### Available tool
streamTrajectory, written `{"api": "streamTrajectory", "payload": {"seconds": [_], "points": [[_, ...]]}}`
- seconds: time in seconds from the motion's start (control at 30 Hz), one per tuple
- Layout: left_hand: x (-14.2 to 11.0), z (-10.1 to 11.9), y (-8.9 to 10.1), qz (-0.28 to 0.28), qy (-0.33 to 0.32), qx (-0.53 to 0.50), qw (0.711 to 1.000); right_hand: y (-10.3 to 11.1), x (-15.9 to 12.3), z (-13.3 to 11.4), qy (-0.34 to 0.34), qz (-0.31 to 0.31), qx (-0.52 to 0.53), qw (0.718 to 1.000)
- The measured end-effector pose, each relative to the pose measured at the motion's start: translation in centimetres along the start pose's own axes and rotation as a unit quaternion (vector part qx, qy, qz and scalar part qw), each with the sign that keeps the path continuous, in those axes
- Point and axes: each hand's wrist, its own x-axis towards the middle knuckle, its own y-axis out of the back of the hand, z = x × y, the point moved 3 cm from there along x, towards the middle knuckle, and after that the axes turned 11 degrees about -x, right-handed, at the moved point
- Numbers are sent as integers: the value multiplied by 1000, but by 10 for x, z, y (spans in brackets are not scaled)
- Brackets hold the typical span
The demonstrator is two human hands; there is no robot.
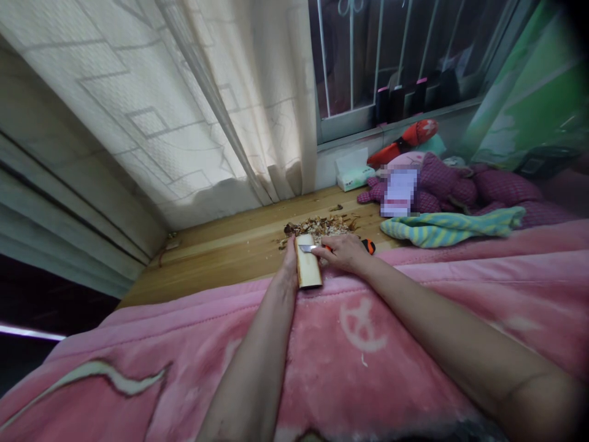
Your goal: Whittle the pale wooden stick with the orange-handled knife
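Note:
My left hand (289, 265) is closed along the left side of a pale wooden block (309, 270) with a brown edge, which stands tilted over the edge of the pink blanket. Part of that hand is hidden behind the block. In my right hand (346, 250) is a utility knife (369, 246) with an orange and black handle, its end showing past the fingers. The knife's blade lies against the upper face of the block. Just beyond both hands, a heap of brown and pale shavings (329, 226) covers part of the wooden surface.
A pink blanket (221, 362) spreads across the front, over the wooden surface (197, 264). To the right lie a striped cloth (453, 227), a phone (399, 192) and a purple stuffed toy (446, 181). A tissue pack (354, 177) sits below the window, near the curtain (257, 92).

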Motion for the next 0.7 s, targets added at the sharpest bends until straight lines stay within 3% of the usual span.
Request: {"api": "streamTrajectory", "payload": {"seconds": [0.13,0.4,0.6,0.7], "points": [[-4,1,-3,3,-28,77,997,0,2,2,2,6,-5,1000],[-7,1,-6,-8,-28,93,995,-1,3,3,0,10,-15,1000],[-10,2,-5,-31,-6,108,994,-6,5,9,9,27,-19,999],[-16,1,-5,-65,27,94,993,-9,7,23,-29,32,-21,999]]}}
